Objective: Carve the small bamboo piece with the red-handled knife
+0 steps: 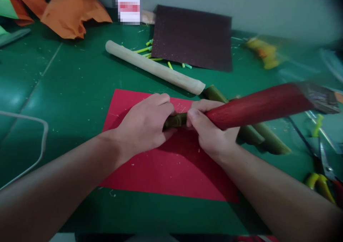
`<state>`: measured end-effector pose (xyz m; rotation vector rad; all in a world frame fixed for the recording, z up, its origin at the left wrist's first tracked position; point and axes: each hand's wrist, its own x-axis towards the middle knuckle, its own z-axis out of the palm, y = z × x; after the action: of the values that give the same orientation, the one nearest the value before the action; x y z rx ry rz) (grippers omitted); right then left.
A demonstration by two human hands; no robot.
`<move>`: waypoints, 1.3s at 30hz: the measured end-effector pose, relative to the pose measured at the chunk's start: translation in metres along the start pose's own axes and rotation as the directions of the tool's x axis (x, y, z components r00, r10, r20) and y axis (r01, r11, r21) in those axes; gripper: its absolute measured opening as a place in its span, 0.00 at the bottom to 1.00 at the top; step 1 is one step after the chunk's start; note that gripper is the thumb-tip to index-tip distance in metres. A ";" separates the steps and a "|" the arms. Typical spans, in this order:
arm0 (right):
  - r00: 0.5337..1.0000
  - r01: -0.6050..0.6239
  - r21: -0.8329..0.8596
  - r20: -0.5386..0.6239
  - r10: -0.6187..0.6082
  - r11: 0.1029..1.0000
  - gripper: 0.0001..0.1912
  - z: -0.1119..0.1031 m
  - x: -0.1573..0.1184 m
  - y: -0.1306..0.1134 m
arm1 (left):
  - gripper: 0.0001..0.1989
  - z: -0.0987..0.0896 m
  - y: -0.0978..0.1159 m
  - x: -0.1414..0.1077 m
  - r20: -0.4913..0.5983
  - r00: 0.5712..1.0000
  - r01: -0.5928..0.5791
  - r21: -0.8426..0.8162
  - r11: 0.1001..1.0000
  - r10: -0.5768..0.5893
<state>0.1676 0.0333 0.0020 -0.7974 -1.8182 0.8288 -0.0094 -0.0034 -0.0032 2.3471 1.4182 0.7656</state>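
Observation:
My left hand (pixel 146 124) is closed around a short dark green stem (pixel 179 120), which looks like bamboo. The stem's other end meets the fingertips of my right hand (pixel 214 131). That hand is wrapped around a thick red stick (pixel 257 104) with a rough, grey far end, tilted up to the right. Whether the stem and the red stick join is hidden by my fingers. Beneath both hands lies a sheet of red paper (pixel 160 170) with small shavings on it.
Behind the paper is a pale peeled stick (pixel 157 68). A dark brown sheet (pixel 191 38) covers several yellow-green straws (pixel 143 50). Green stem pieces (pixel 270 138) and yellow-handled scissors (pixel 320 184) lie at right. Crumpled orange paper (pixel 68 13) is back left; a white cable (pixel 44 138) curves at left.

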 end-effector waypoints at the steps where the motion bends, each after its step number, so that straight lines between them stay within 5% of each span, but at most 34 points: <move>1: 1.000 0.013 -0.005 0.008 -0.013 1.000 0.17 0.000 0.000 0.000 | 0.07 0.000 0.000 0.000 -0.005 1.000 -0.001 0.003 1.000 0.001; 12: 0.981 -0.033 -0.003 -0.190 0.031 0.999 0.11 0.003 -0.001 0.004 | 0.04 0.001 -0.001 0.000 0.005 1.000 0.005 0.012 1.000 -0.005; 32: 0.987 -0.092 -0.037 -0.132 0.086 0.995 0.17 0.004 -0.001 0.003 | 0.07 0.002 0.000 0.001 0.000 1.000 0.006 0.002 1.000 -0.006; 39: 0.971 -0.120 0.001 -0.208 0.118 0.993 0.13 0.006 0.000 0.002 | 0.08 0.001 -0.002 0.003 0.003 1.000 0.013 0.003 1.000 -0.013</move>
<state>0.1625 0.0332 -0.0020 -0.9717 -1.6032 0.7809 -0.0088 -0.0003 -0.0044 2.3380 1.4326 0.7562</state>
